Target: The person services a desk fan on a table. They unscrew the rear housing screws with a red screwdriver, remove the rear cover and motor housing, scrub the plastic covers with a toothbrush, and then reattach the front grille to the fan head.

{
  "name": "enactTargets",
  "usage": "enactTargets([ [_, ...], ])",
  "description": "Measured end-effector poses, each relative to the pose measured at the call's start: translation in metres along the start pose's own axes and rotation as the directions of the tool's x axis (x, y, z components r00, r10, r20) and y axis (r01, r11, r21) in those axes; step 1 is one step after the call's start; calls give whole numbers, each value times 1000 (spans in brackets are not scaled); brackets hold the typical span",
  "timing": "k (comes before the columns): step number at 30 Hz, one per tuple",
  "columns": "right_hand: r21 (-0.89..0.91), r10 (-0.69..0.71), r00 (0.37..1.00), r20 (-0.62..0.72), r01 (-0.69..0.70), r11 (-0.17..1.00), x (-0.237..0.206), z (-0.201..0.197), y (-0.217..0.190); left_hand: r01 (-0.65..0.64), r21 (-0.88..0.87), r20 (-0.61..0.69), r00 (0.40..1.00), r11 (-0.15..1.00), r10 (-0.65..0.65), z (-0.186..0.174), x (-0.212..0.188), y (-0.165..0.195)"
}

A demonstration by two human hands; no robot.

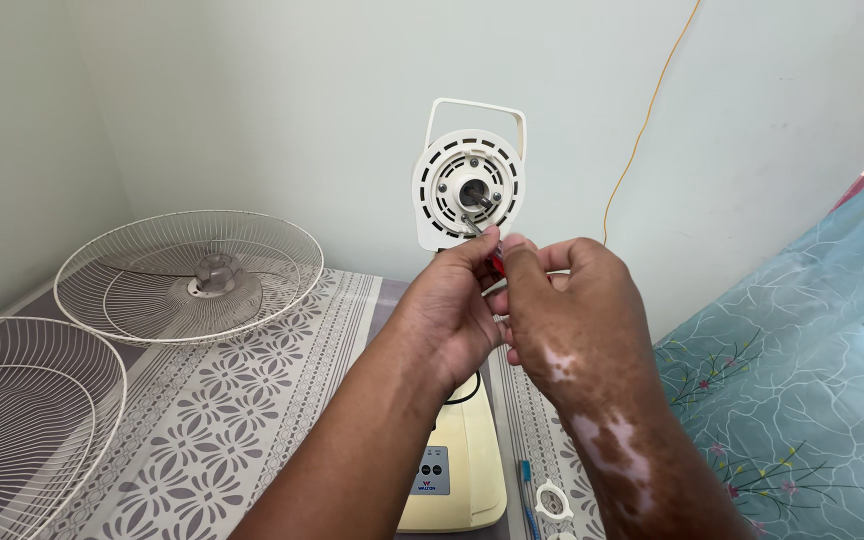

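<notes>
Two wire fan cages (190, 275) lie on the patterned mat (252, 400), and a bed (802, 350) is beside it. Both the left hand (452, 310) and right hand (567, 300) pinch a red-handled screwdriver (493, 262). Its tip touches the white fan motor (469, 190) up on its stand.

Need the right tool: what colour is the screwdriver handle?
Red screwdriver handle, glimpsed between the fingers, head view.

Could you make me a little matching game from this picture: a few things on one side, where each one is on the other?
Things:
1. fan motor head
2. wire fan guards
3. white plastic ring
4. flowered bedsheet

Places:
A. flat on the patterned mat, far left
B. on the right edge of the view
C. upright against the wall, just above both hands
D. on the mat beside the fan base, near the bottom

Pairs: 1-C, 2-A, 3-D, 4-B
</notes>
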State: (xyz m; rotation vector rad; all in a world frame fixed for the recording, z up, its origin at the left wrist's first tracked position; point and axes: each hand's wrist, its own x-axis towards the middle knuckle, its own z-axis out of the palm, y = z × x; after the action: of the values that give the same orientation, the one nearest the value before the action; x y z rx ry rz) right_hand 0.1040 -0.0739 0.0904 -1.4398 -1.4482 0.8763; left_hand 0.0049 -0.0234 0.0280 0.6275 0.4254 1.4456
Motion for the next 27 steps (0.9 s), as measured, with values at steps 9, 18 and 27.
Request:
enactTargets([
  [9, -286, -269, 962, 51, 272, 919, -1, -9, 4, 114, 104, -171, 981, 988, -95, 5, -2, 2],
  [18, -102, 4, 1000, 18, -2, 995, -5, -3, -4, 114, -138, 241, 967, 984, -78, -22, 16, -9],
  [27, -259, -210, 978, -14, 199, 945, -9, -4, -2, 60, -118, -232, 969, 991, -87, 2, 3, -3],
])
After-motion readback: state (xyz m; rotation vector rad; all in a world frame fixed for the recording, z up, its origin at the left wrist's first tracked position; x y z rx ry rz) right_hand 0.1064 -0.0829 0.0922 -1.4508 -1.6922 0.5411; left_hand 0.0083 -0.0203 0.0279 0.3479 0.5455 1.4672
